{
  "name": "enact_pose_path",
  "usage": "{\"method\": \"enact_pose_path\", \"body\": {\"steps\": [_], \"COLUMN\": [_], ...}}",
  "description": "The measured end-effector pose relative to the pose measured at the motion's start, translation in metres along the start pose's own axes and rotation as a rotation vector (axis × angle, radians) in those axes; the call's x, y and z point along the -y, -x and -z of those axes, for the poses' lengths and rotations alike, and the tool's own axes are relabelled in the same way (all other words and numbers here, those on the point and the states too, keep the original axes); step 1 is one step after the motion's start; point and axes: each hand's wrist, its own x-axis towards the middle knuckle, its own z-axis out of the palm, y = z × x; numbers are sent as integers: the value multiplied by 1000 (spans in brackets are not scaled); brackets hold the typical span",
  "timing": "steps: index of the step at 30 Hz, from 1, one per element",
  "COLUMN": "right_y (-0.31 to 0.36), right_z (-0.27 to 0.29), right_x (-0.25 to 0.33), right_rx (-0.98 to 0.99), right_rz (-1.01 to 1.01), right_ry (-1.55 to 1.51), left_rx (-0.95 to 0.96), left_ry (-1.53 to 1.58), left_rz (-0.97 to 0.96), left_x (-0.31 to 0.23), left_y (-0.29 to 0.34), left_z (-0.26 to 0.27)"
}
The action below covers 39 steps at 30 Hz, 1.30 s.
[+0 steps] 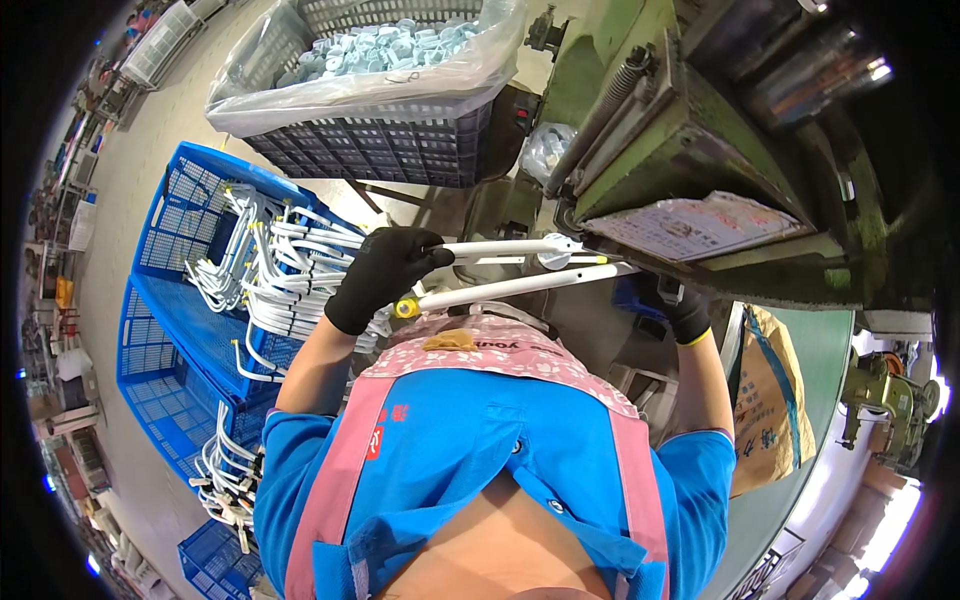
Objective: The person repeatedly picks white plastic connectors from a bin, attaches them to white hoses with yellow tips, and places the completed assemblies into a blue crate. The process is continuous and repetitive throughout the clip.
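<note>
My left hand, in a black glove, is closed around the left end of a white tube frame. The frame's bars run rightward under the head of a green press machine. A yellow piece sits on the near bar's left end, just below my fingers. On the far bar is a pale round fitting, close to the machine. My right hand, also black-gloved, is by the frame's right end beneath the machine's edge. Its fingers are largely hidden, so its grip does not show.
Blue crates at the left hold several bent white tubes. A black crate, lined with plastic and filled with light-blue parts, stands at the far side. A brown sack lies on a green surface at the right.
</note>
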Motion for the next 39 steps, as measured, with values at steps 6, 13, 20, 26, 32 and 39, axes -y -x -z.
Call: {"method": "enact_pose_path", "body": {"steps": [6, 13, 20, 26, 32, 39], "right_y": [-2, -7, -13, 25, 33, 17], "right_z": [-7, -18, -45, -63, -59, -64], "right_x": [-6, -17, 3, 107, 153, 171], "right_rx": [-55, -81, 29, -88, -127, -175], "right_rz": [275, 375, 68, 316, -4, 102], "right_ry": [645, 967, 624, 811, 785, 616], "left_rx": [46, 122, 201, 158, 96, 69], "left_ry": [-66, 47, 112, 470, 545, 616], "left_rz": [42, 67, 205, 259, 159, 111], "left_x": [-4, 7, 32, 71, 89, 96], "left_y": [-2, -6, -13, -34, -55, -53], "left_z": [0, -5, -15, -19, -24, -29]}}
